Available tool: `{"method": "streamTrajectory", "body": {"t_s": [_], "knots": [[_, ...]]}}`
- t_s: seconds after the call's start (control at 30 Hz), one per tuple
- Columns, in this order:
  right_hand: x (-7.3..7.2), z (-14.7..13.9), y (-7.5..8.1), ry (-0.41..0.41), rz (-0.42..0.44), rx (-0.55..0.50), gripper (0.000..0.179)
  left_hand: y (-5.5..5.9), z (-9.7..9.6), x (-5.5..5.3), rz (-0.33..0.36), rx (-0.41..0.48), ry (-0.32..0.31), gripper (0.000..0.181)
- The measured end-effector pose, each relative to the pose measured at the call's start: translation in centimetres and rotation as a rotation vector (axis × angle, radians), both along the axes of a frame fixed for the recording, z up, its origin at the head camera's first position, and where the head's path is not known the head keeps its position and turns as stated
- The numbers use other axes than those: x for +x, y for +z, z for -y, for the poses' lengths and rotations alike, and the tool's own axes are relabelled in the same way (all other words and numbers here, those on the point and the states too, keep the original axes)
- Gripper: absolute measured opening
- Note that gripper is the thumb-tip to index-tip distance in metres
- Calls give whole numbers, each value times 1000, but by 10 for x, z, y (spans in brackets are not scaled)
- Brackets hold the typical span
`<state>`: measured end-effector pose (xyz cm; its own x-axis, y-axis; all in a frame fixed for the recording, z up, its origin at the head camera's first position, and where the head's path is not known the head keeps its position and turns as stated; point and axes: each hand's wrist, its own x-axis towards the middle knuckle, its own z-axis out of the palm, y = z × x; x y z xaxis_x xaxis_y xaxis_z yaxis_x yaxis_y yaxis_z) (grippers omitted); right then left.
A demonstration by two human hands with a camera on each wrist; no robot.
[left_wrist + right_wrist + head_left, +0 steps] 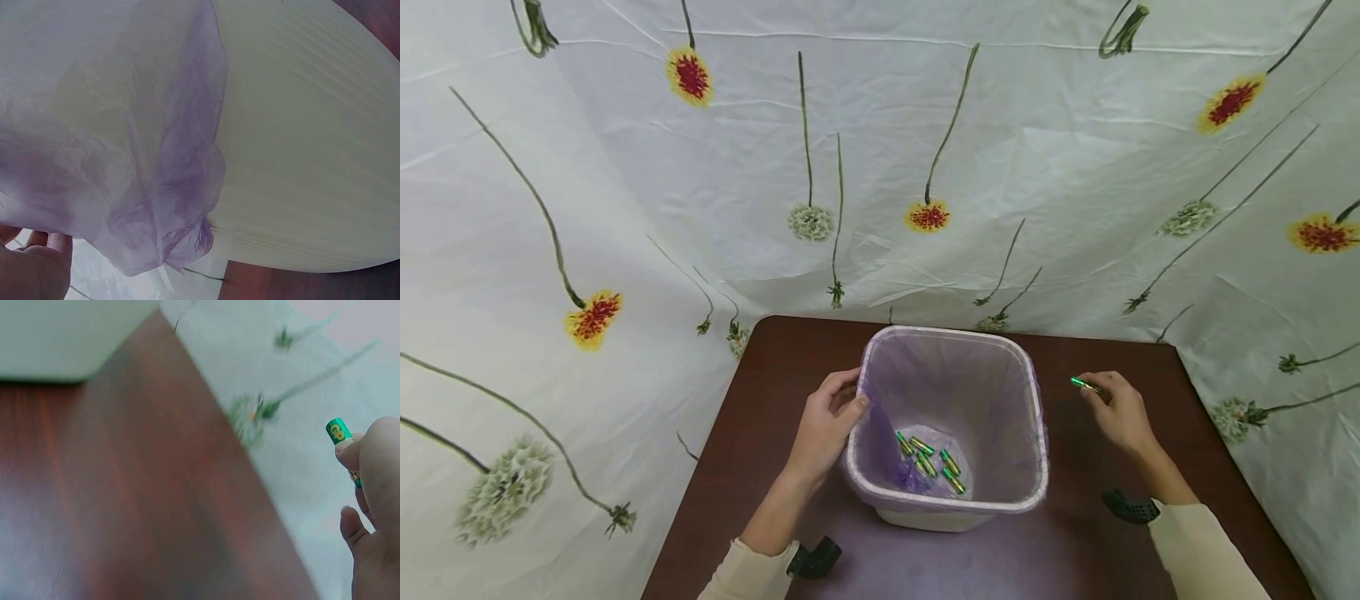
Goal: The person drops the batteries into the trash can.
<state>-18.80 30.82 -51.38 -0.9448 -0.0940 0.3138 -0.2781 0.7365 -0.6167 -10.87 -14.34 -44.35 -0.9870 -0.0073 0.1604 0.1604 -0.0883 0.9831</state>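
A white bin [917, 521] lined with a thin purple bag [958, 358] stands on the table. Its rim is held at the left side by my left hand [820, 429], thumb over the edge and fingers outside. In the left wrist view, the bag [187, 137] drapes over the outer wall [306, 144], and part of the left hand [34, 269] shows below it. To the right of the bin, above the table, my right hand [1122, 414] pinches a green-and-gold battery [1084, 384]. Several similar batteries [950, 462] lie on the bin's floor.
The dark brown wooden table [775, 375] extends on both sides of the bin. Behind it and along its sides hangs a white cloth [880, 167] with printed flowers. A black strap piece [1129, 507] is near the right wrist, another [815, 558] near the left.
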Motion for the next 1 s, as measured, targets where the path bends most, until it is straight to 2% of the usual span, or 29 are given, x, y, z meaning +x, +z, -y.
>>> {"method": "streamTrajectory", "body": {"t_s": [0.23, 0.4, 0.57, 0.77, 1.0], "knots": [[-11, 26, 35, 80, -62, -82, 18, 1, 0, -1, 2, -25, 15, 40], [-11, 37, 60, 119, -92, -123, 20, 0, 0, -1, 7, -57, 17, 40], [-8, 48, 84, 174, -157, -147, 22, -2, 0, -1, 17, -62, 21, 39], [-2, 65, 109, 249, -209, -106, 21, -1, 0, 0, 20, -65, 14, 40], [4, 89, 132, 374, -253, -34, 23, -1, 0, 0, 22, -63, 7, 40]]}}
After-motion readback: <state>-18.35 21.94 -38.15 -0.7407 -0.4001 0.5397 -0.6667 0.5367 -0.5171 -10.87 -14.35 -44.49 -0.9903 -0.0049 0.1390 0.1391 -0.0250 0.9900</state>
